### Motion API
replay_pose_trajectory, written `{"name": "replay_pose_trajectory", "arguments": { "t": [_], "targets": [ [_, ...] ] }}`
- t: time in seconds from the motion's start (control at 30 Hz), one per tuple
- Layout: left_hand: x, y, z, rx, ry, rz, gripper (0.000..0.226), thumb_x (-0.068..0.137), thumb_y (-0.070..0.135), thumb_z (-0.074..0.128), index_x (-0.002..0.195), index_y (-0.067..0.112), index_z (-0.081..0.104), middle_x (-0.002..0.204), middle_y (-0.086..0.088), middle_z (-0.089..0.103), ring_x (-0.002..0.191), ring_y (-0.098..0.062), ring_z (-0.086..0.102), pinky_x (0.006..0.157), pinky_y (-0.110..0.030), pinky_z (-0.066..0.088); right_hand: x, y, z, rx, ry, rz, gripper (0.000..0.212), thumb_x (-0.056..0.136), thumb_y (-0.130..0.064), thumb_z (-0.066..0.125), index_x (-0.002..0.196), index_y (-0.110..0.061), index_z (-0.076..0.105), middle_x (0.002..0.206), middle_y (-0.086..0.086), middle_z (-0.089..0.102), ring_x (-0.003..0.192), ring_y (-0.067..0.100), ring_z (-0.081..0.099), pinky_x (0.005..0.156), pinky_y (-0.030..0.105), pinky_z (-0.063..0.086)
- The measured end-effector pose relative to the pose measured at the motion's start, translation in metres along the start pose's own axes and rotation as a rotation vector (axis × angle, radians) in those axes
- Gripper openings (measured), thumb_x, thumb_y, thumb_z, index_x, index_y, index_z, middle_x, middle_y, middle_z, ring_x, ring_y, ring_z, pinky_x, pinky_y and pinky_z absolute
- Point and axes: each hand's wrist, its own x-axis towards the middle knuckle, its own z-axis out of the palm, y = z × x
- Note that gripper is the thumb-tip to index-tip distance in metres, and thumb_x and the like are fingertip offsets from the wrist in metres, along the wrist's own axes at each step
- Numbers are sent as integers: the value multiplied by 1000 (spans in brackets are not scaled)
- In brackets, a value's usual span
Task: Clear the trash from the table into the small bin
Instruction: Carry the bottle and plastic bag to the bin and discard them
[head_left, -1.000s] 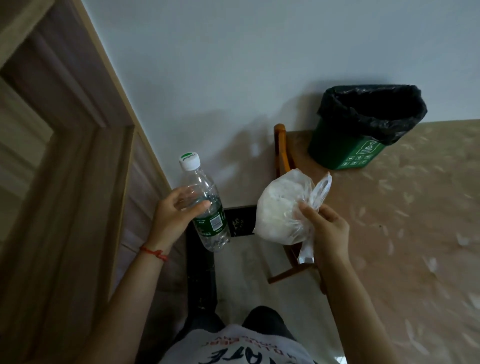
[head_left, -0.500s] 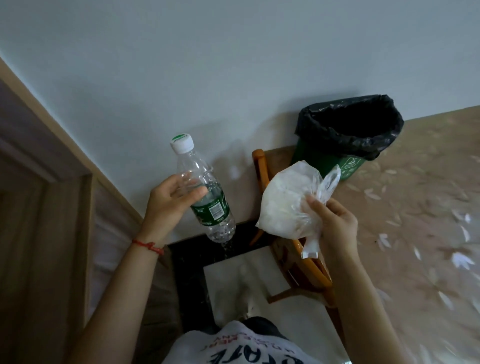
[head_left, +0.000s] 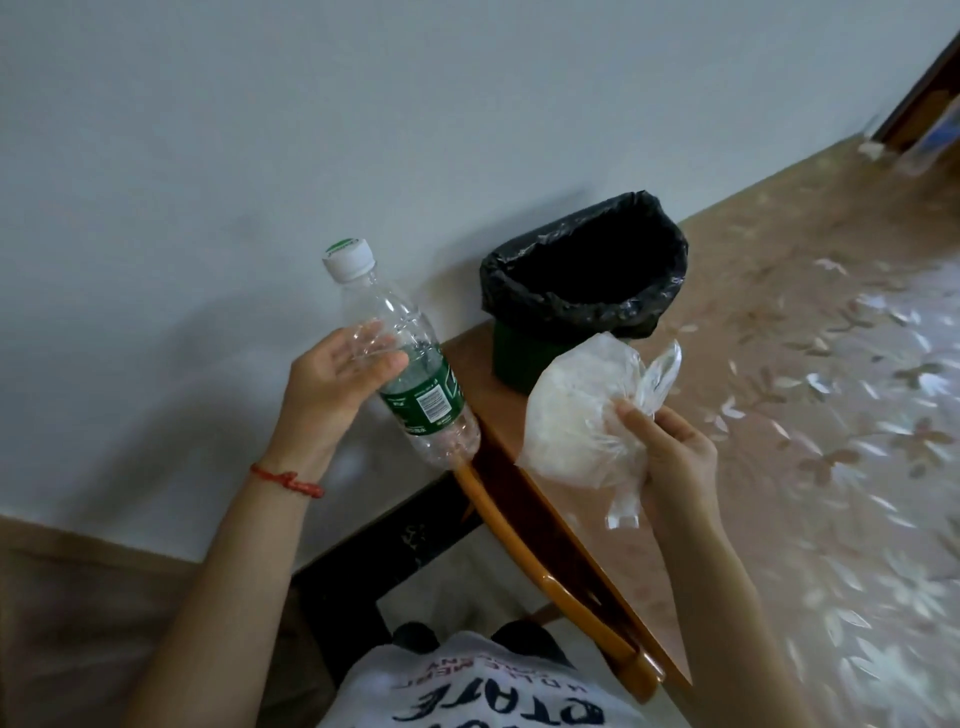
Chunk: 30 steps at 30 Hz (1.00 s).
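Note:
My left hand (head_left: 332, 387) grips a clear plastic bottle (head_left: 410, 374) with a white cap and green label, tilted, held left of the table edge. My right hand (head_left: 670, 457) is shut on a crumpled clear plastic bag (head_left: 576, 410) with something white inside, held over the table's near corner. The small green bin (head_left: 519, 358) lined with a black bag (head_left: 582, 270) stands on the table against the wall, just beyond the plastic bag. Its mouth faces up and looks dark inside.
The table (head_left: 831, 415) has a floral plastic cover and an orange wooden edge (head_left: 519, 525). A pale wall (head_left: 363, 130) runs behind. Dark floor tile (head_left: 395, 545) lies below my hands. A dark door frame (head_left: 919, 88) shows at top right.
The view has swung right, so the wooden door at the left has left the frame. Both hands, still holding the bottle and bag, now sit closer to the bin.

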Motion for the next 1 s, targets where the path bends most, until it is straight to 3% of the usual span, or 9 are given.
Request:
{"name": "replay_pose_trajectory", "arguments": {
  "t": [0.13,0.3,0.4,0.53,0.73,1.0],
  "targets": [
    [28,5,17,-10,-93,-13,54,49,40,75,98,23,64,99,2,69,91,-11,66,76,-21,53,11,-3,-5,-3,68,-20,14,79,-17,71,88,-7,71,80,5,73,76,23,70,70,38,56],
    [63,2,35,23,-258,-25,44,50,41,74,91,28,67,102,3,69,96,-14,66,80,-26,54,14,-6,-4,39,152,-56,8,78,-13,71,70,-12,69,66,-1,70,65,17,68,56,27,54],
    [86,-1,42,71,-370,-25,46,51,44,72,94,29,66,90,11,73,95,-10,67,83,-26,55,14,-4,3,89,240,-72,14,79,-10,70,66,-14,66,59,-3,69,57,13,67,49,21,52],
    [111,-5,45,74,-488,-33,55,51,45,72,102,25,64,88,17,73,96,-10,66,84,-26,54,12,3,17,165,348,-82,11,77,-10,70,68,-16,72,66,-1,72,63,14,70,53,23,53],
    [140,0,47,59,-617,-69,66,53,43,73,112,16,62,102,4,70,103,-18,64,91,-37,50,11,6,39,272,435,-86,20,77,-6,69,61,-17,74,66,0,73,62,13,70,52,22,54],
    [166,21,57,-50,-671,-66,61,49,44,80,101,16,65,100,-1,69,99,-19,65,81,-29,53,13,5,46,316,487,-44,5,76,-7,70,78,-11,70,72,1,74,67,16,71,53,24,55]
  ]
}}
